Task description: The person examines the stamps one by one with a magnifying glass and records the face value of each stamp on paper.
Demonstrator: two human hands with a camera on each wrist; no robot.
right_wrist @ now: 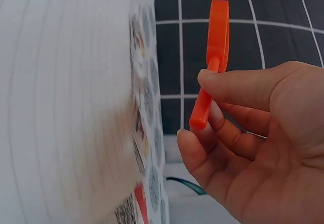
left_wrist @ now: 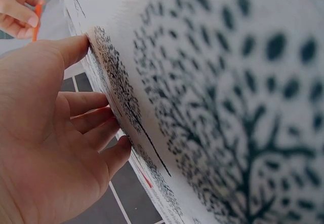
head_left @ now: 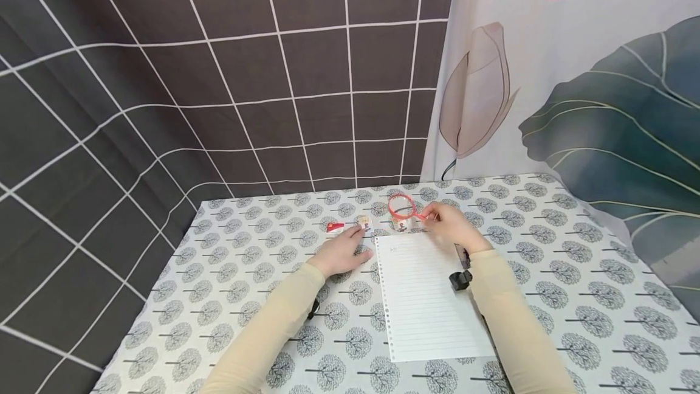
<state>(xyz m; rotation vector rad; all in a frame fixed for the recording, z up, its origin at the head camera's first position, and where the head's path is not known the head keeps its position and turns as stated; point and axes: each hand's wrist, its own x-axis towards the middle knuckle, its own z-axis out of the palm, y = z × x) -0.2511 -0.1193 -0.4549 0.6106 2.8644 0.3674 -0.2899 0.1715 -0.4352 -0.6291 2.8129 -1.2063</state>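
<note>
My right hand (head_left: 452,225) pinches the handle of a red-orange magnifying glass (head_left: 401,207) between thumb and fingers. In the right wrist view the magnifying glass (right_wrist: 218,36) appears edge-on, held above the table. Below its ring lies a small printed card (head_left: 402,225), partly covered by the rim. My left hand (head_left: 340,253) rests on the tablecloth, its fingertips at a second small printed card (head_left: 364,221); whether they press on it I cannot tell. In the left wrist view the fingers of the left hand (left_wrist: 55,127) are loosely bent against the cloth.
A red and white card (head_left: 335,227) lies left of the other two. A lined loose-leaf sheet (head_left: 432,303) with faint writing at its upper left lies between my forearms. The tablecloth (head_left: 229,290) has a tree print. Dark gridded curtain (head_left: 317,65) hangs behind the table.
</note>
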